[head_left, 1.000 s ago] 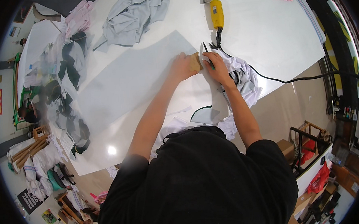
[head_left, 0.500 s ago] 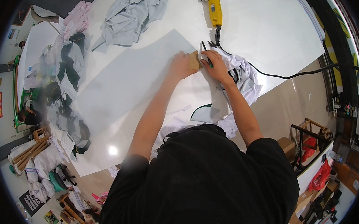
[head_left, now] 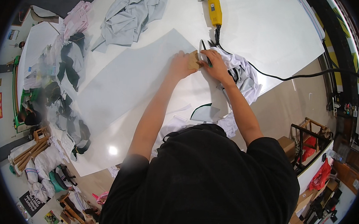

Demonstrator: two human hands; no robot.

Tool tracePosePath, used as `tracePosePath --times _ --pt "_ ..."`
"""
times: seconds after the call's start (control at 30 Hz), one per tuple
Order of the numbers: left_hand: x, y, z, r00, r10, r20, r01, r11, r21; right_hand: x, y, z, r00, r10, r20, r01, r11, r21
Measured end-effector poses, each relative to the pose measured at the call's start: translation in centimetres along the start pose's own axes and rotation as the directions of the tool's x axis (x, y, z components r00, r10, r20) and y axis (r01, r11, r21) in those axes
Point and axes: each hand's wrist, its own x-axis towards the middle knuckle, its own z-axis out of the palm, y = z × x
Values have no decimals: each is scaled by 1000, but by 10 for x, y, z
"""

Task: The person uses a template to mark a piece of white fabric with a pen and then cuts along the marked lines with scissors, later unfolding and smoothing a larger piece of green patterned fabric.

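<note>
A long grey fabric piece [head_left: 133, 78] lies flat across the white table. At its right end is a small brown paper-like piece [head_left: 193, 60], partly under my left hand [head_left: 180, 66]. That hand is closed over the piece's left side, with the thumb at its lower edge. My right hand [head_left: 216, 65] is closed round a slim, black, pointed tool [head_left: 204, 47] with a bit of green; its exact kind is unclear. The right thumb reaches the brown piece's right edge. Crumpled white and grey fabric [head_left: 248, 78] lies just right of that hand.
A yellow electric cutter [head_left: 215, 12] stands at the far side, its black cable [head_left: 295, 76] running off right. Heaped grey fabric [head_left: 132, 17] lies far left, dark and grey scraps [head_left: 69, 69] along the left edge. A green-edged scrap [head_left: 204, 112] is near my body.
My right hand and the black tool have shifted very slightly, the tool now standing a little more upright. The left hand and the grey fabric stay in place.
</note>
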Motion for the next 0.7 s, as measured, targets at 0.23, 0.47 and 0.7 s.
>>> tracePosePath --times 0.23,0.47,0.7 --pt "1 1 1 999 -30 31 30 1000 -1 0 -4 -3 1000 -13 3 13 1000 -16" --pt "0 -19 9 998 -18 -63 12 996 -93 1 -8 -4 1000 -11 15 11 1000 -22" --pt "-3 -31 2 997 -73 39 79 985 -156 1 -4 1 1000 -3 13 3 1000 -27"
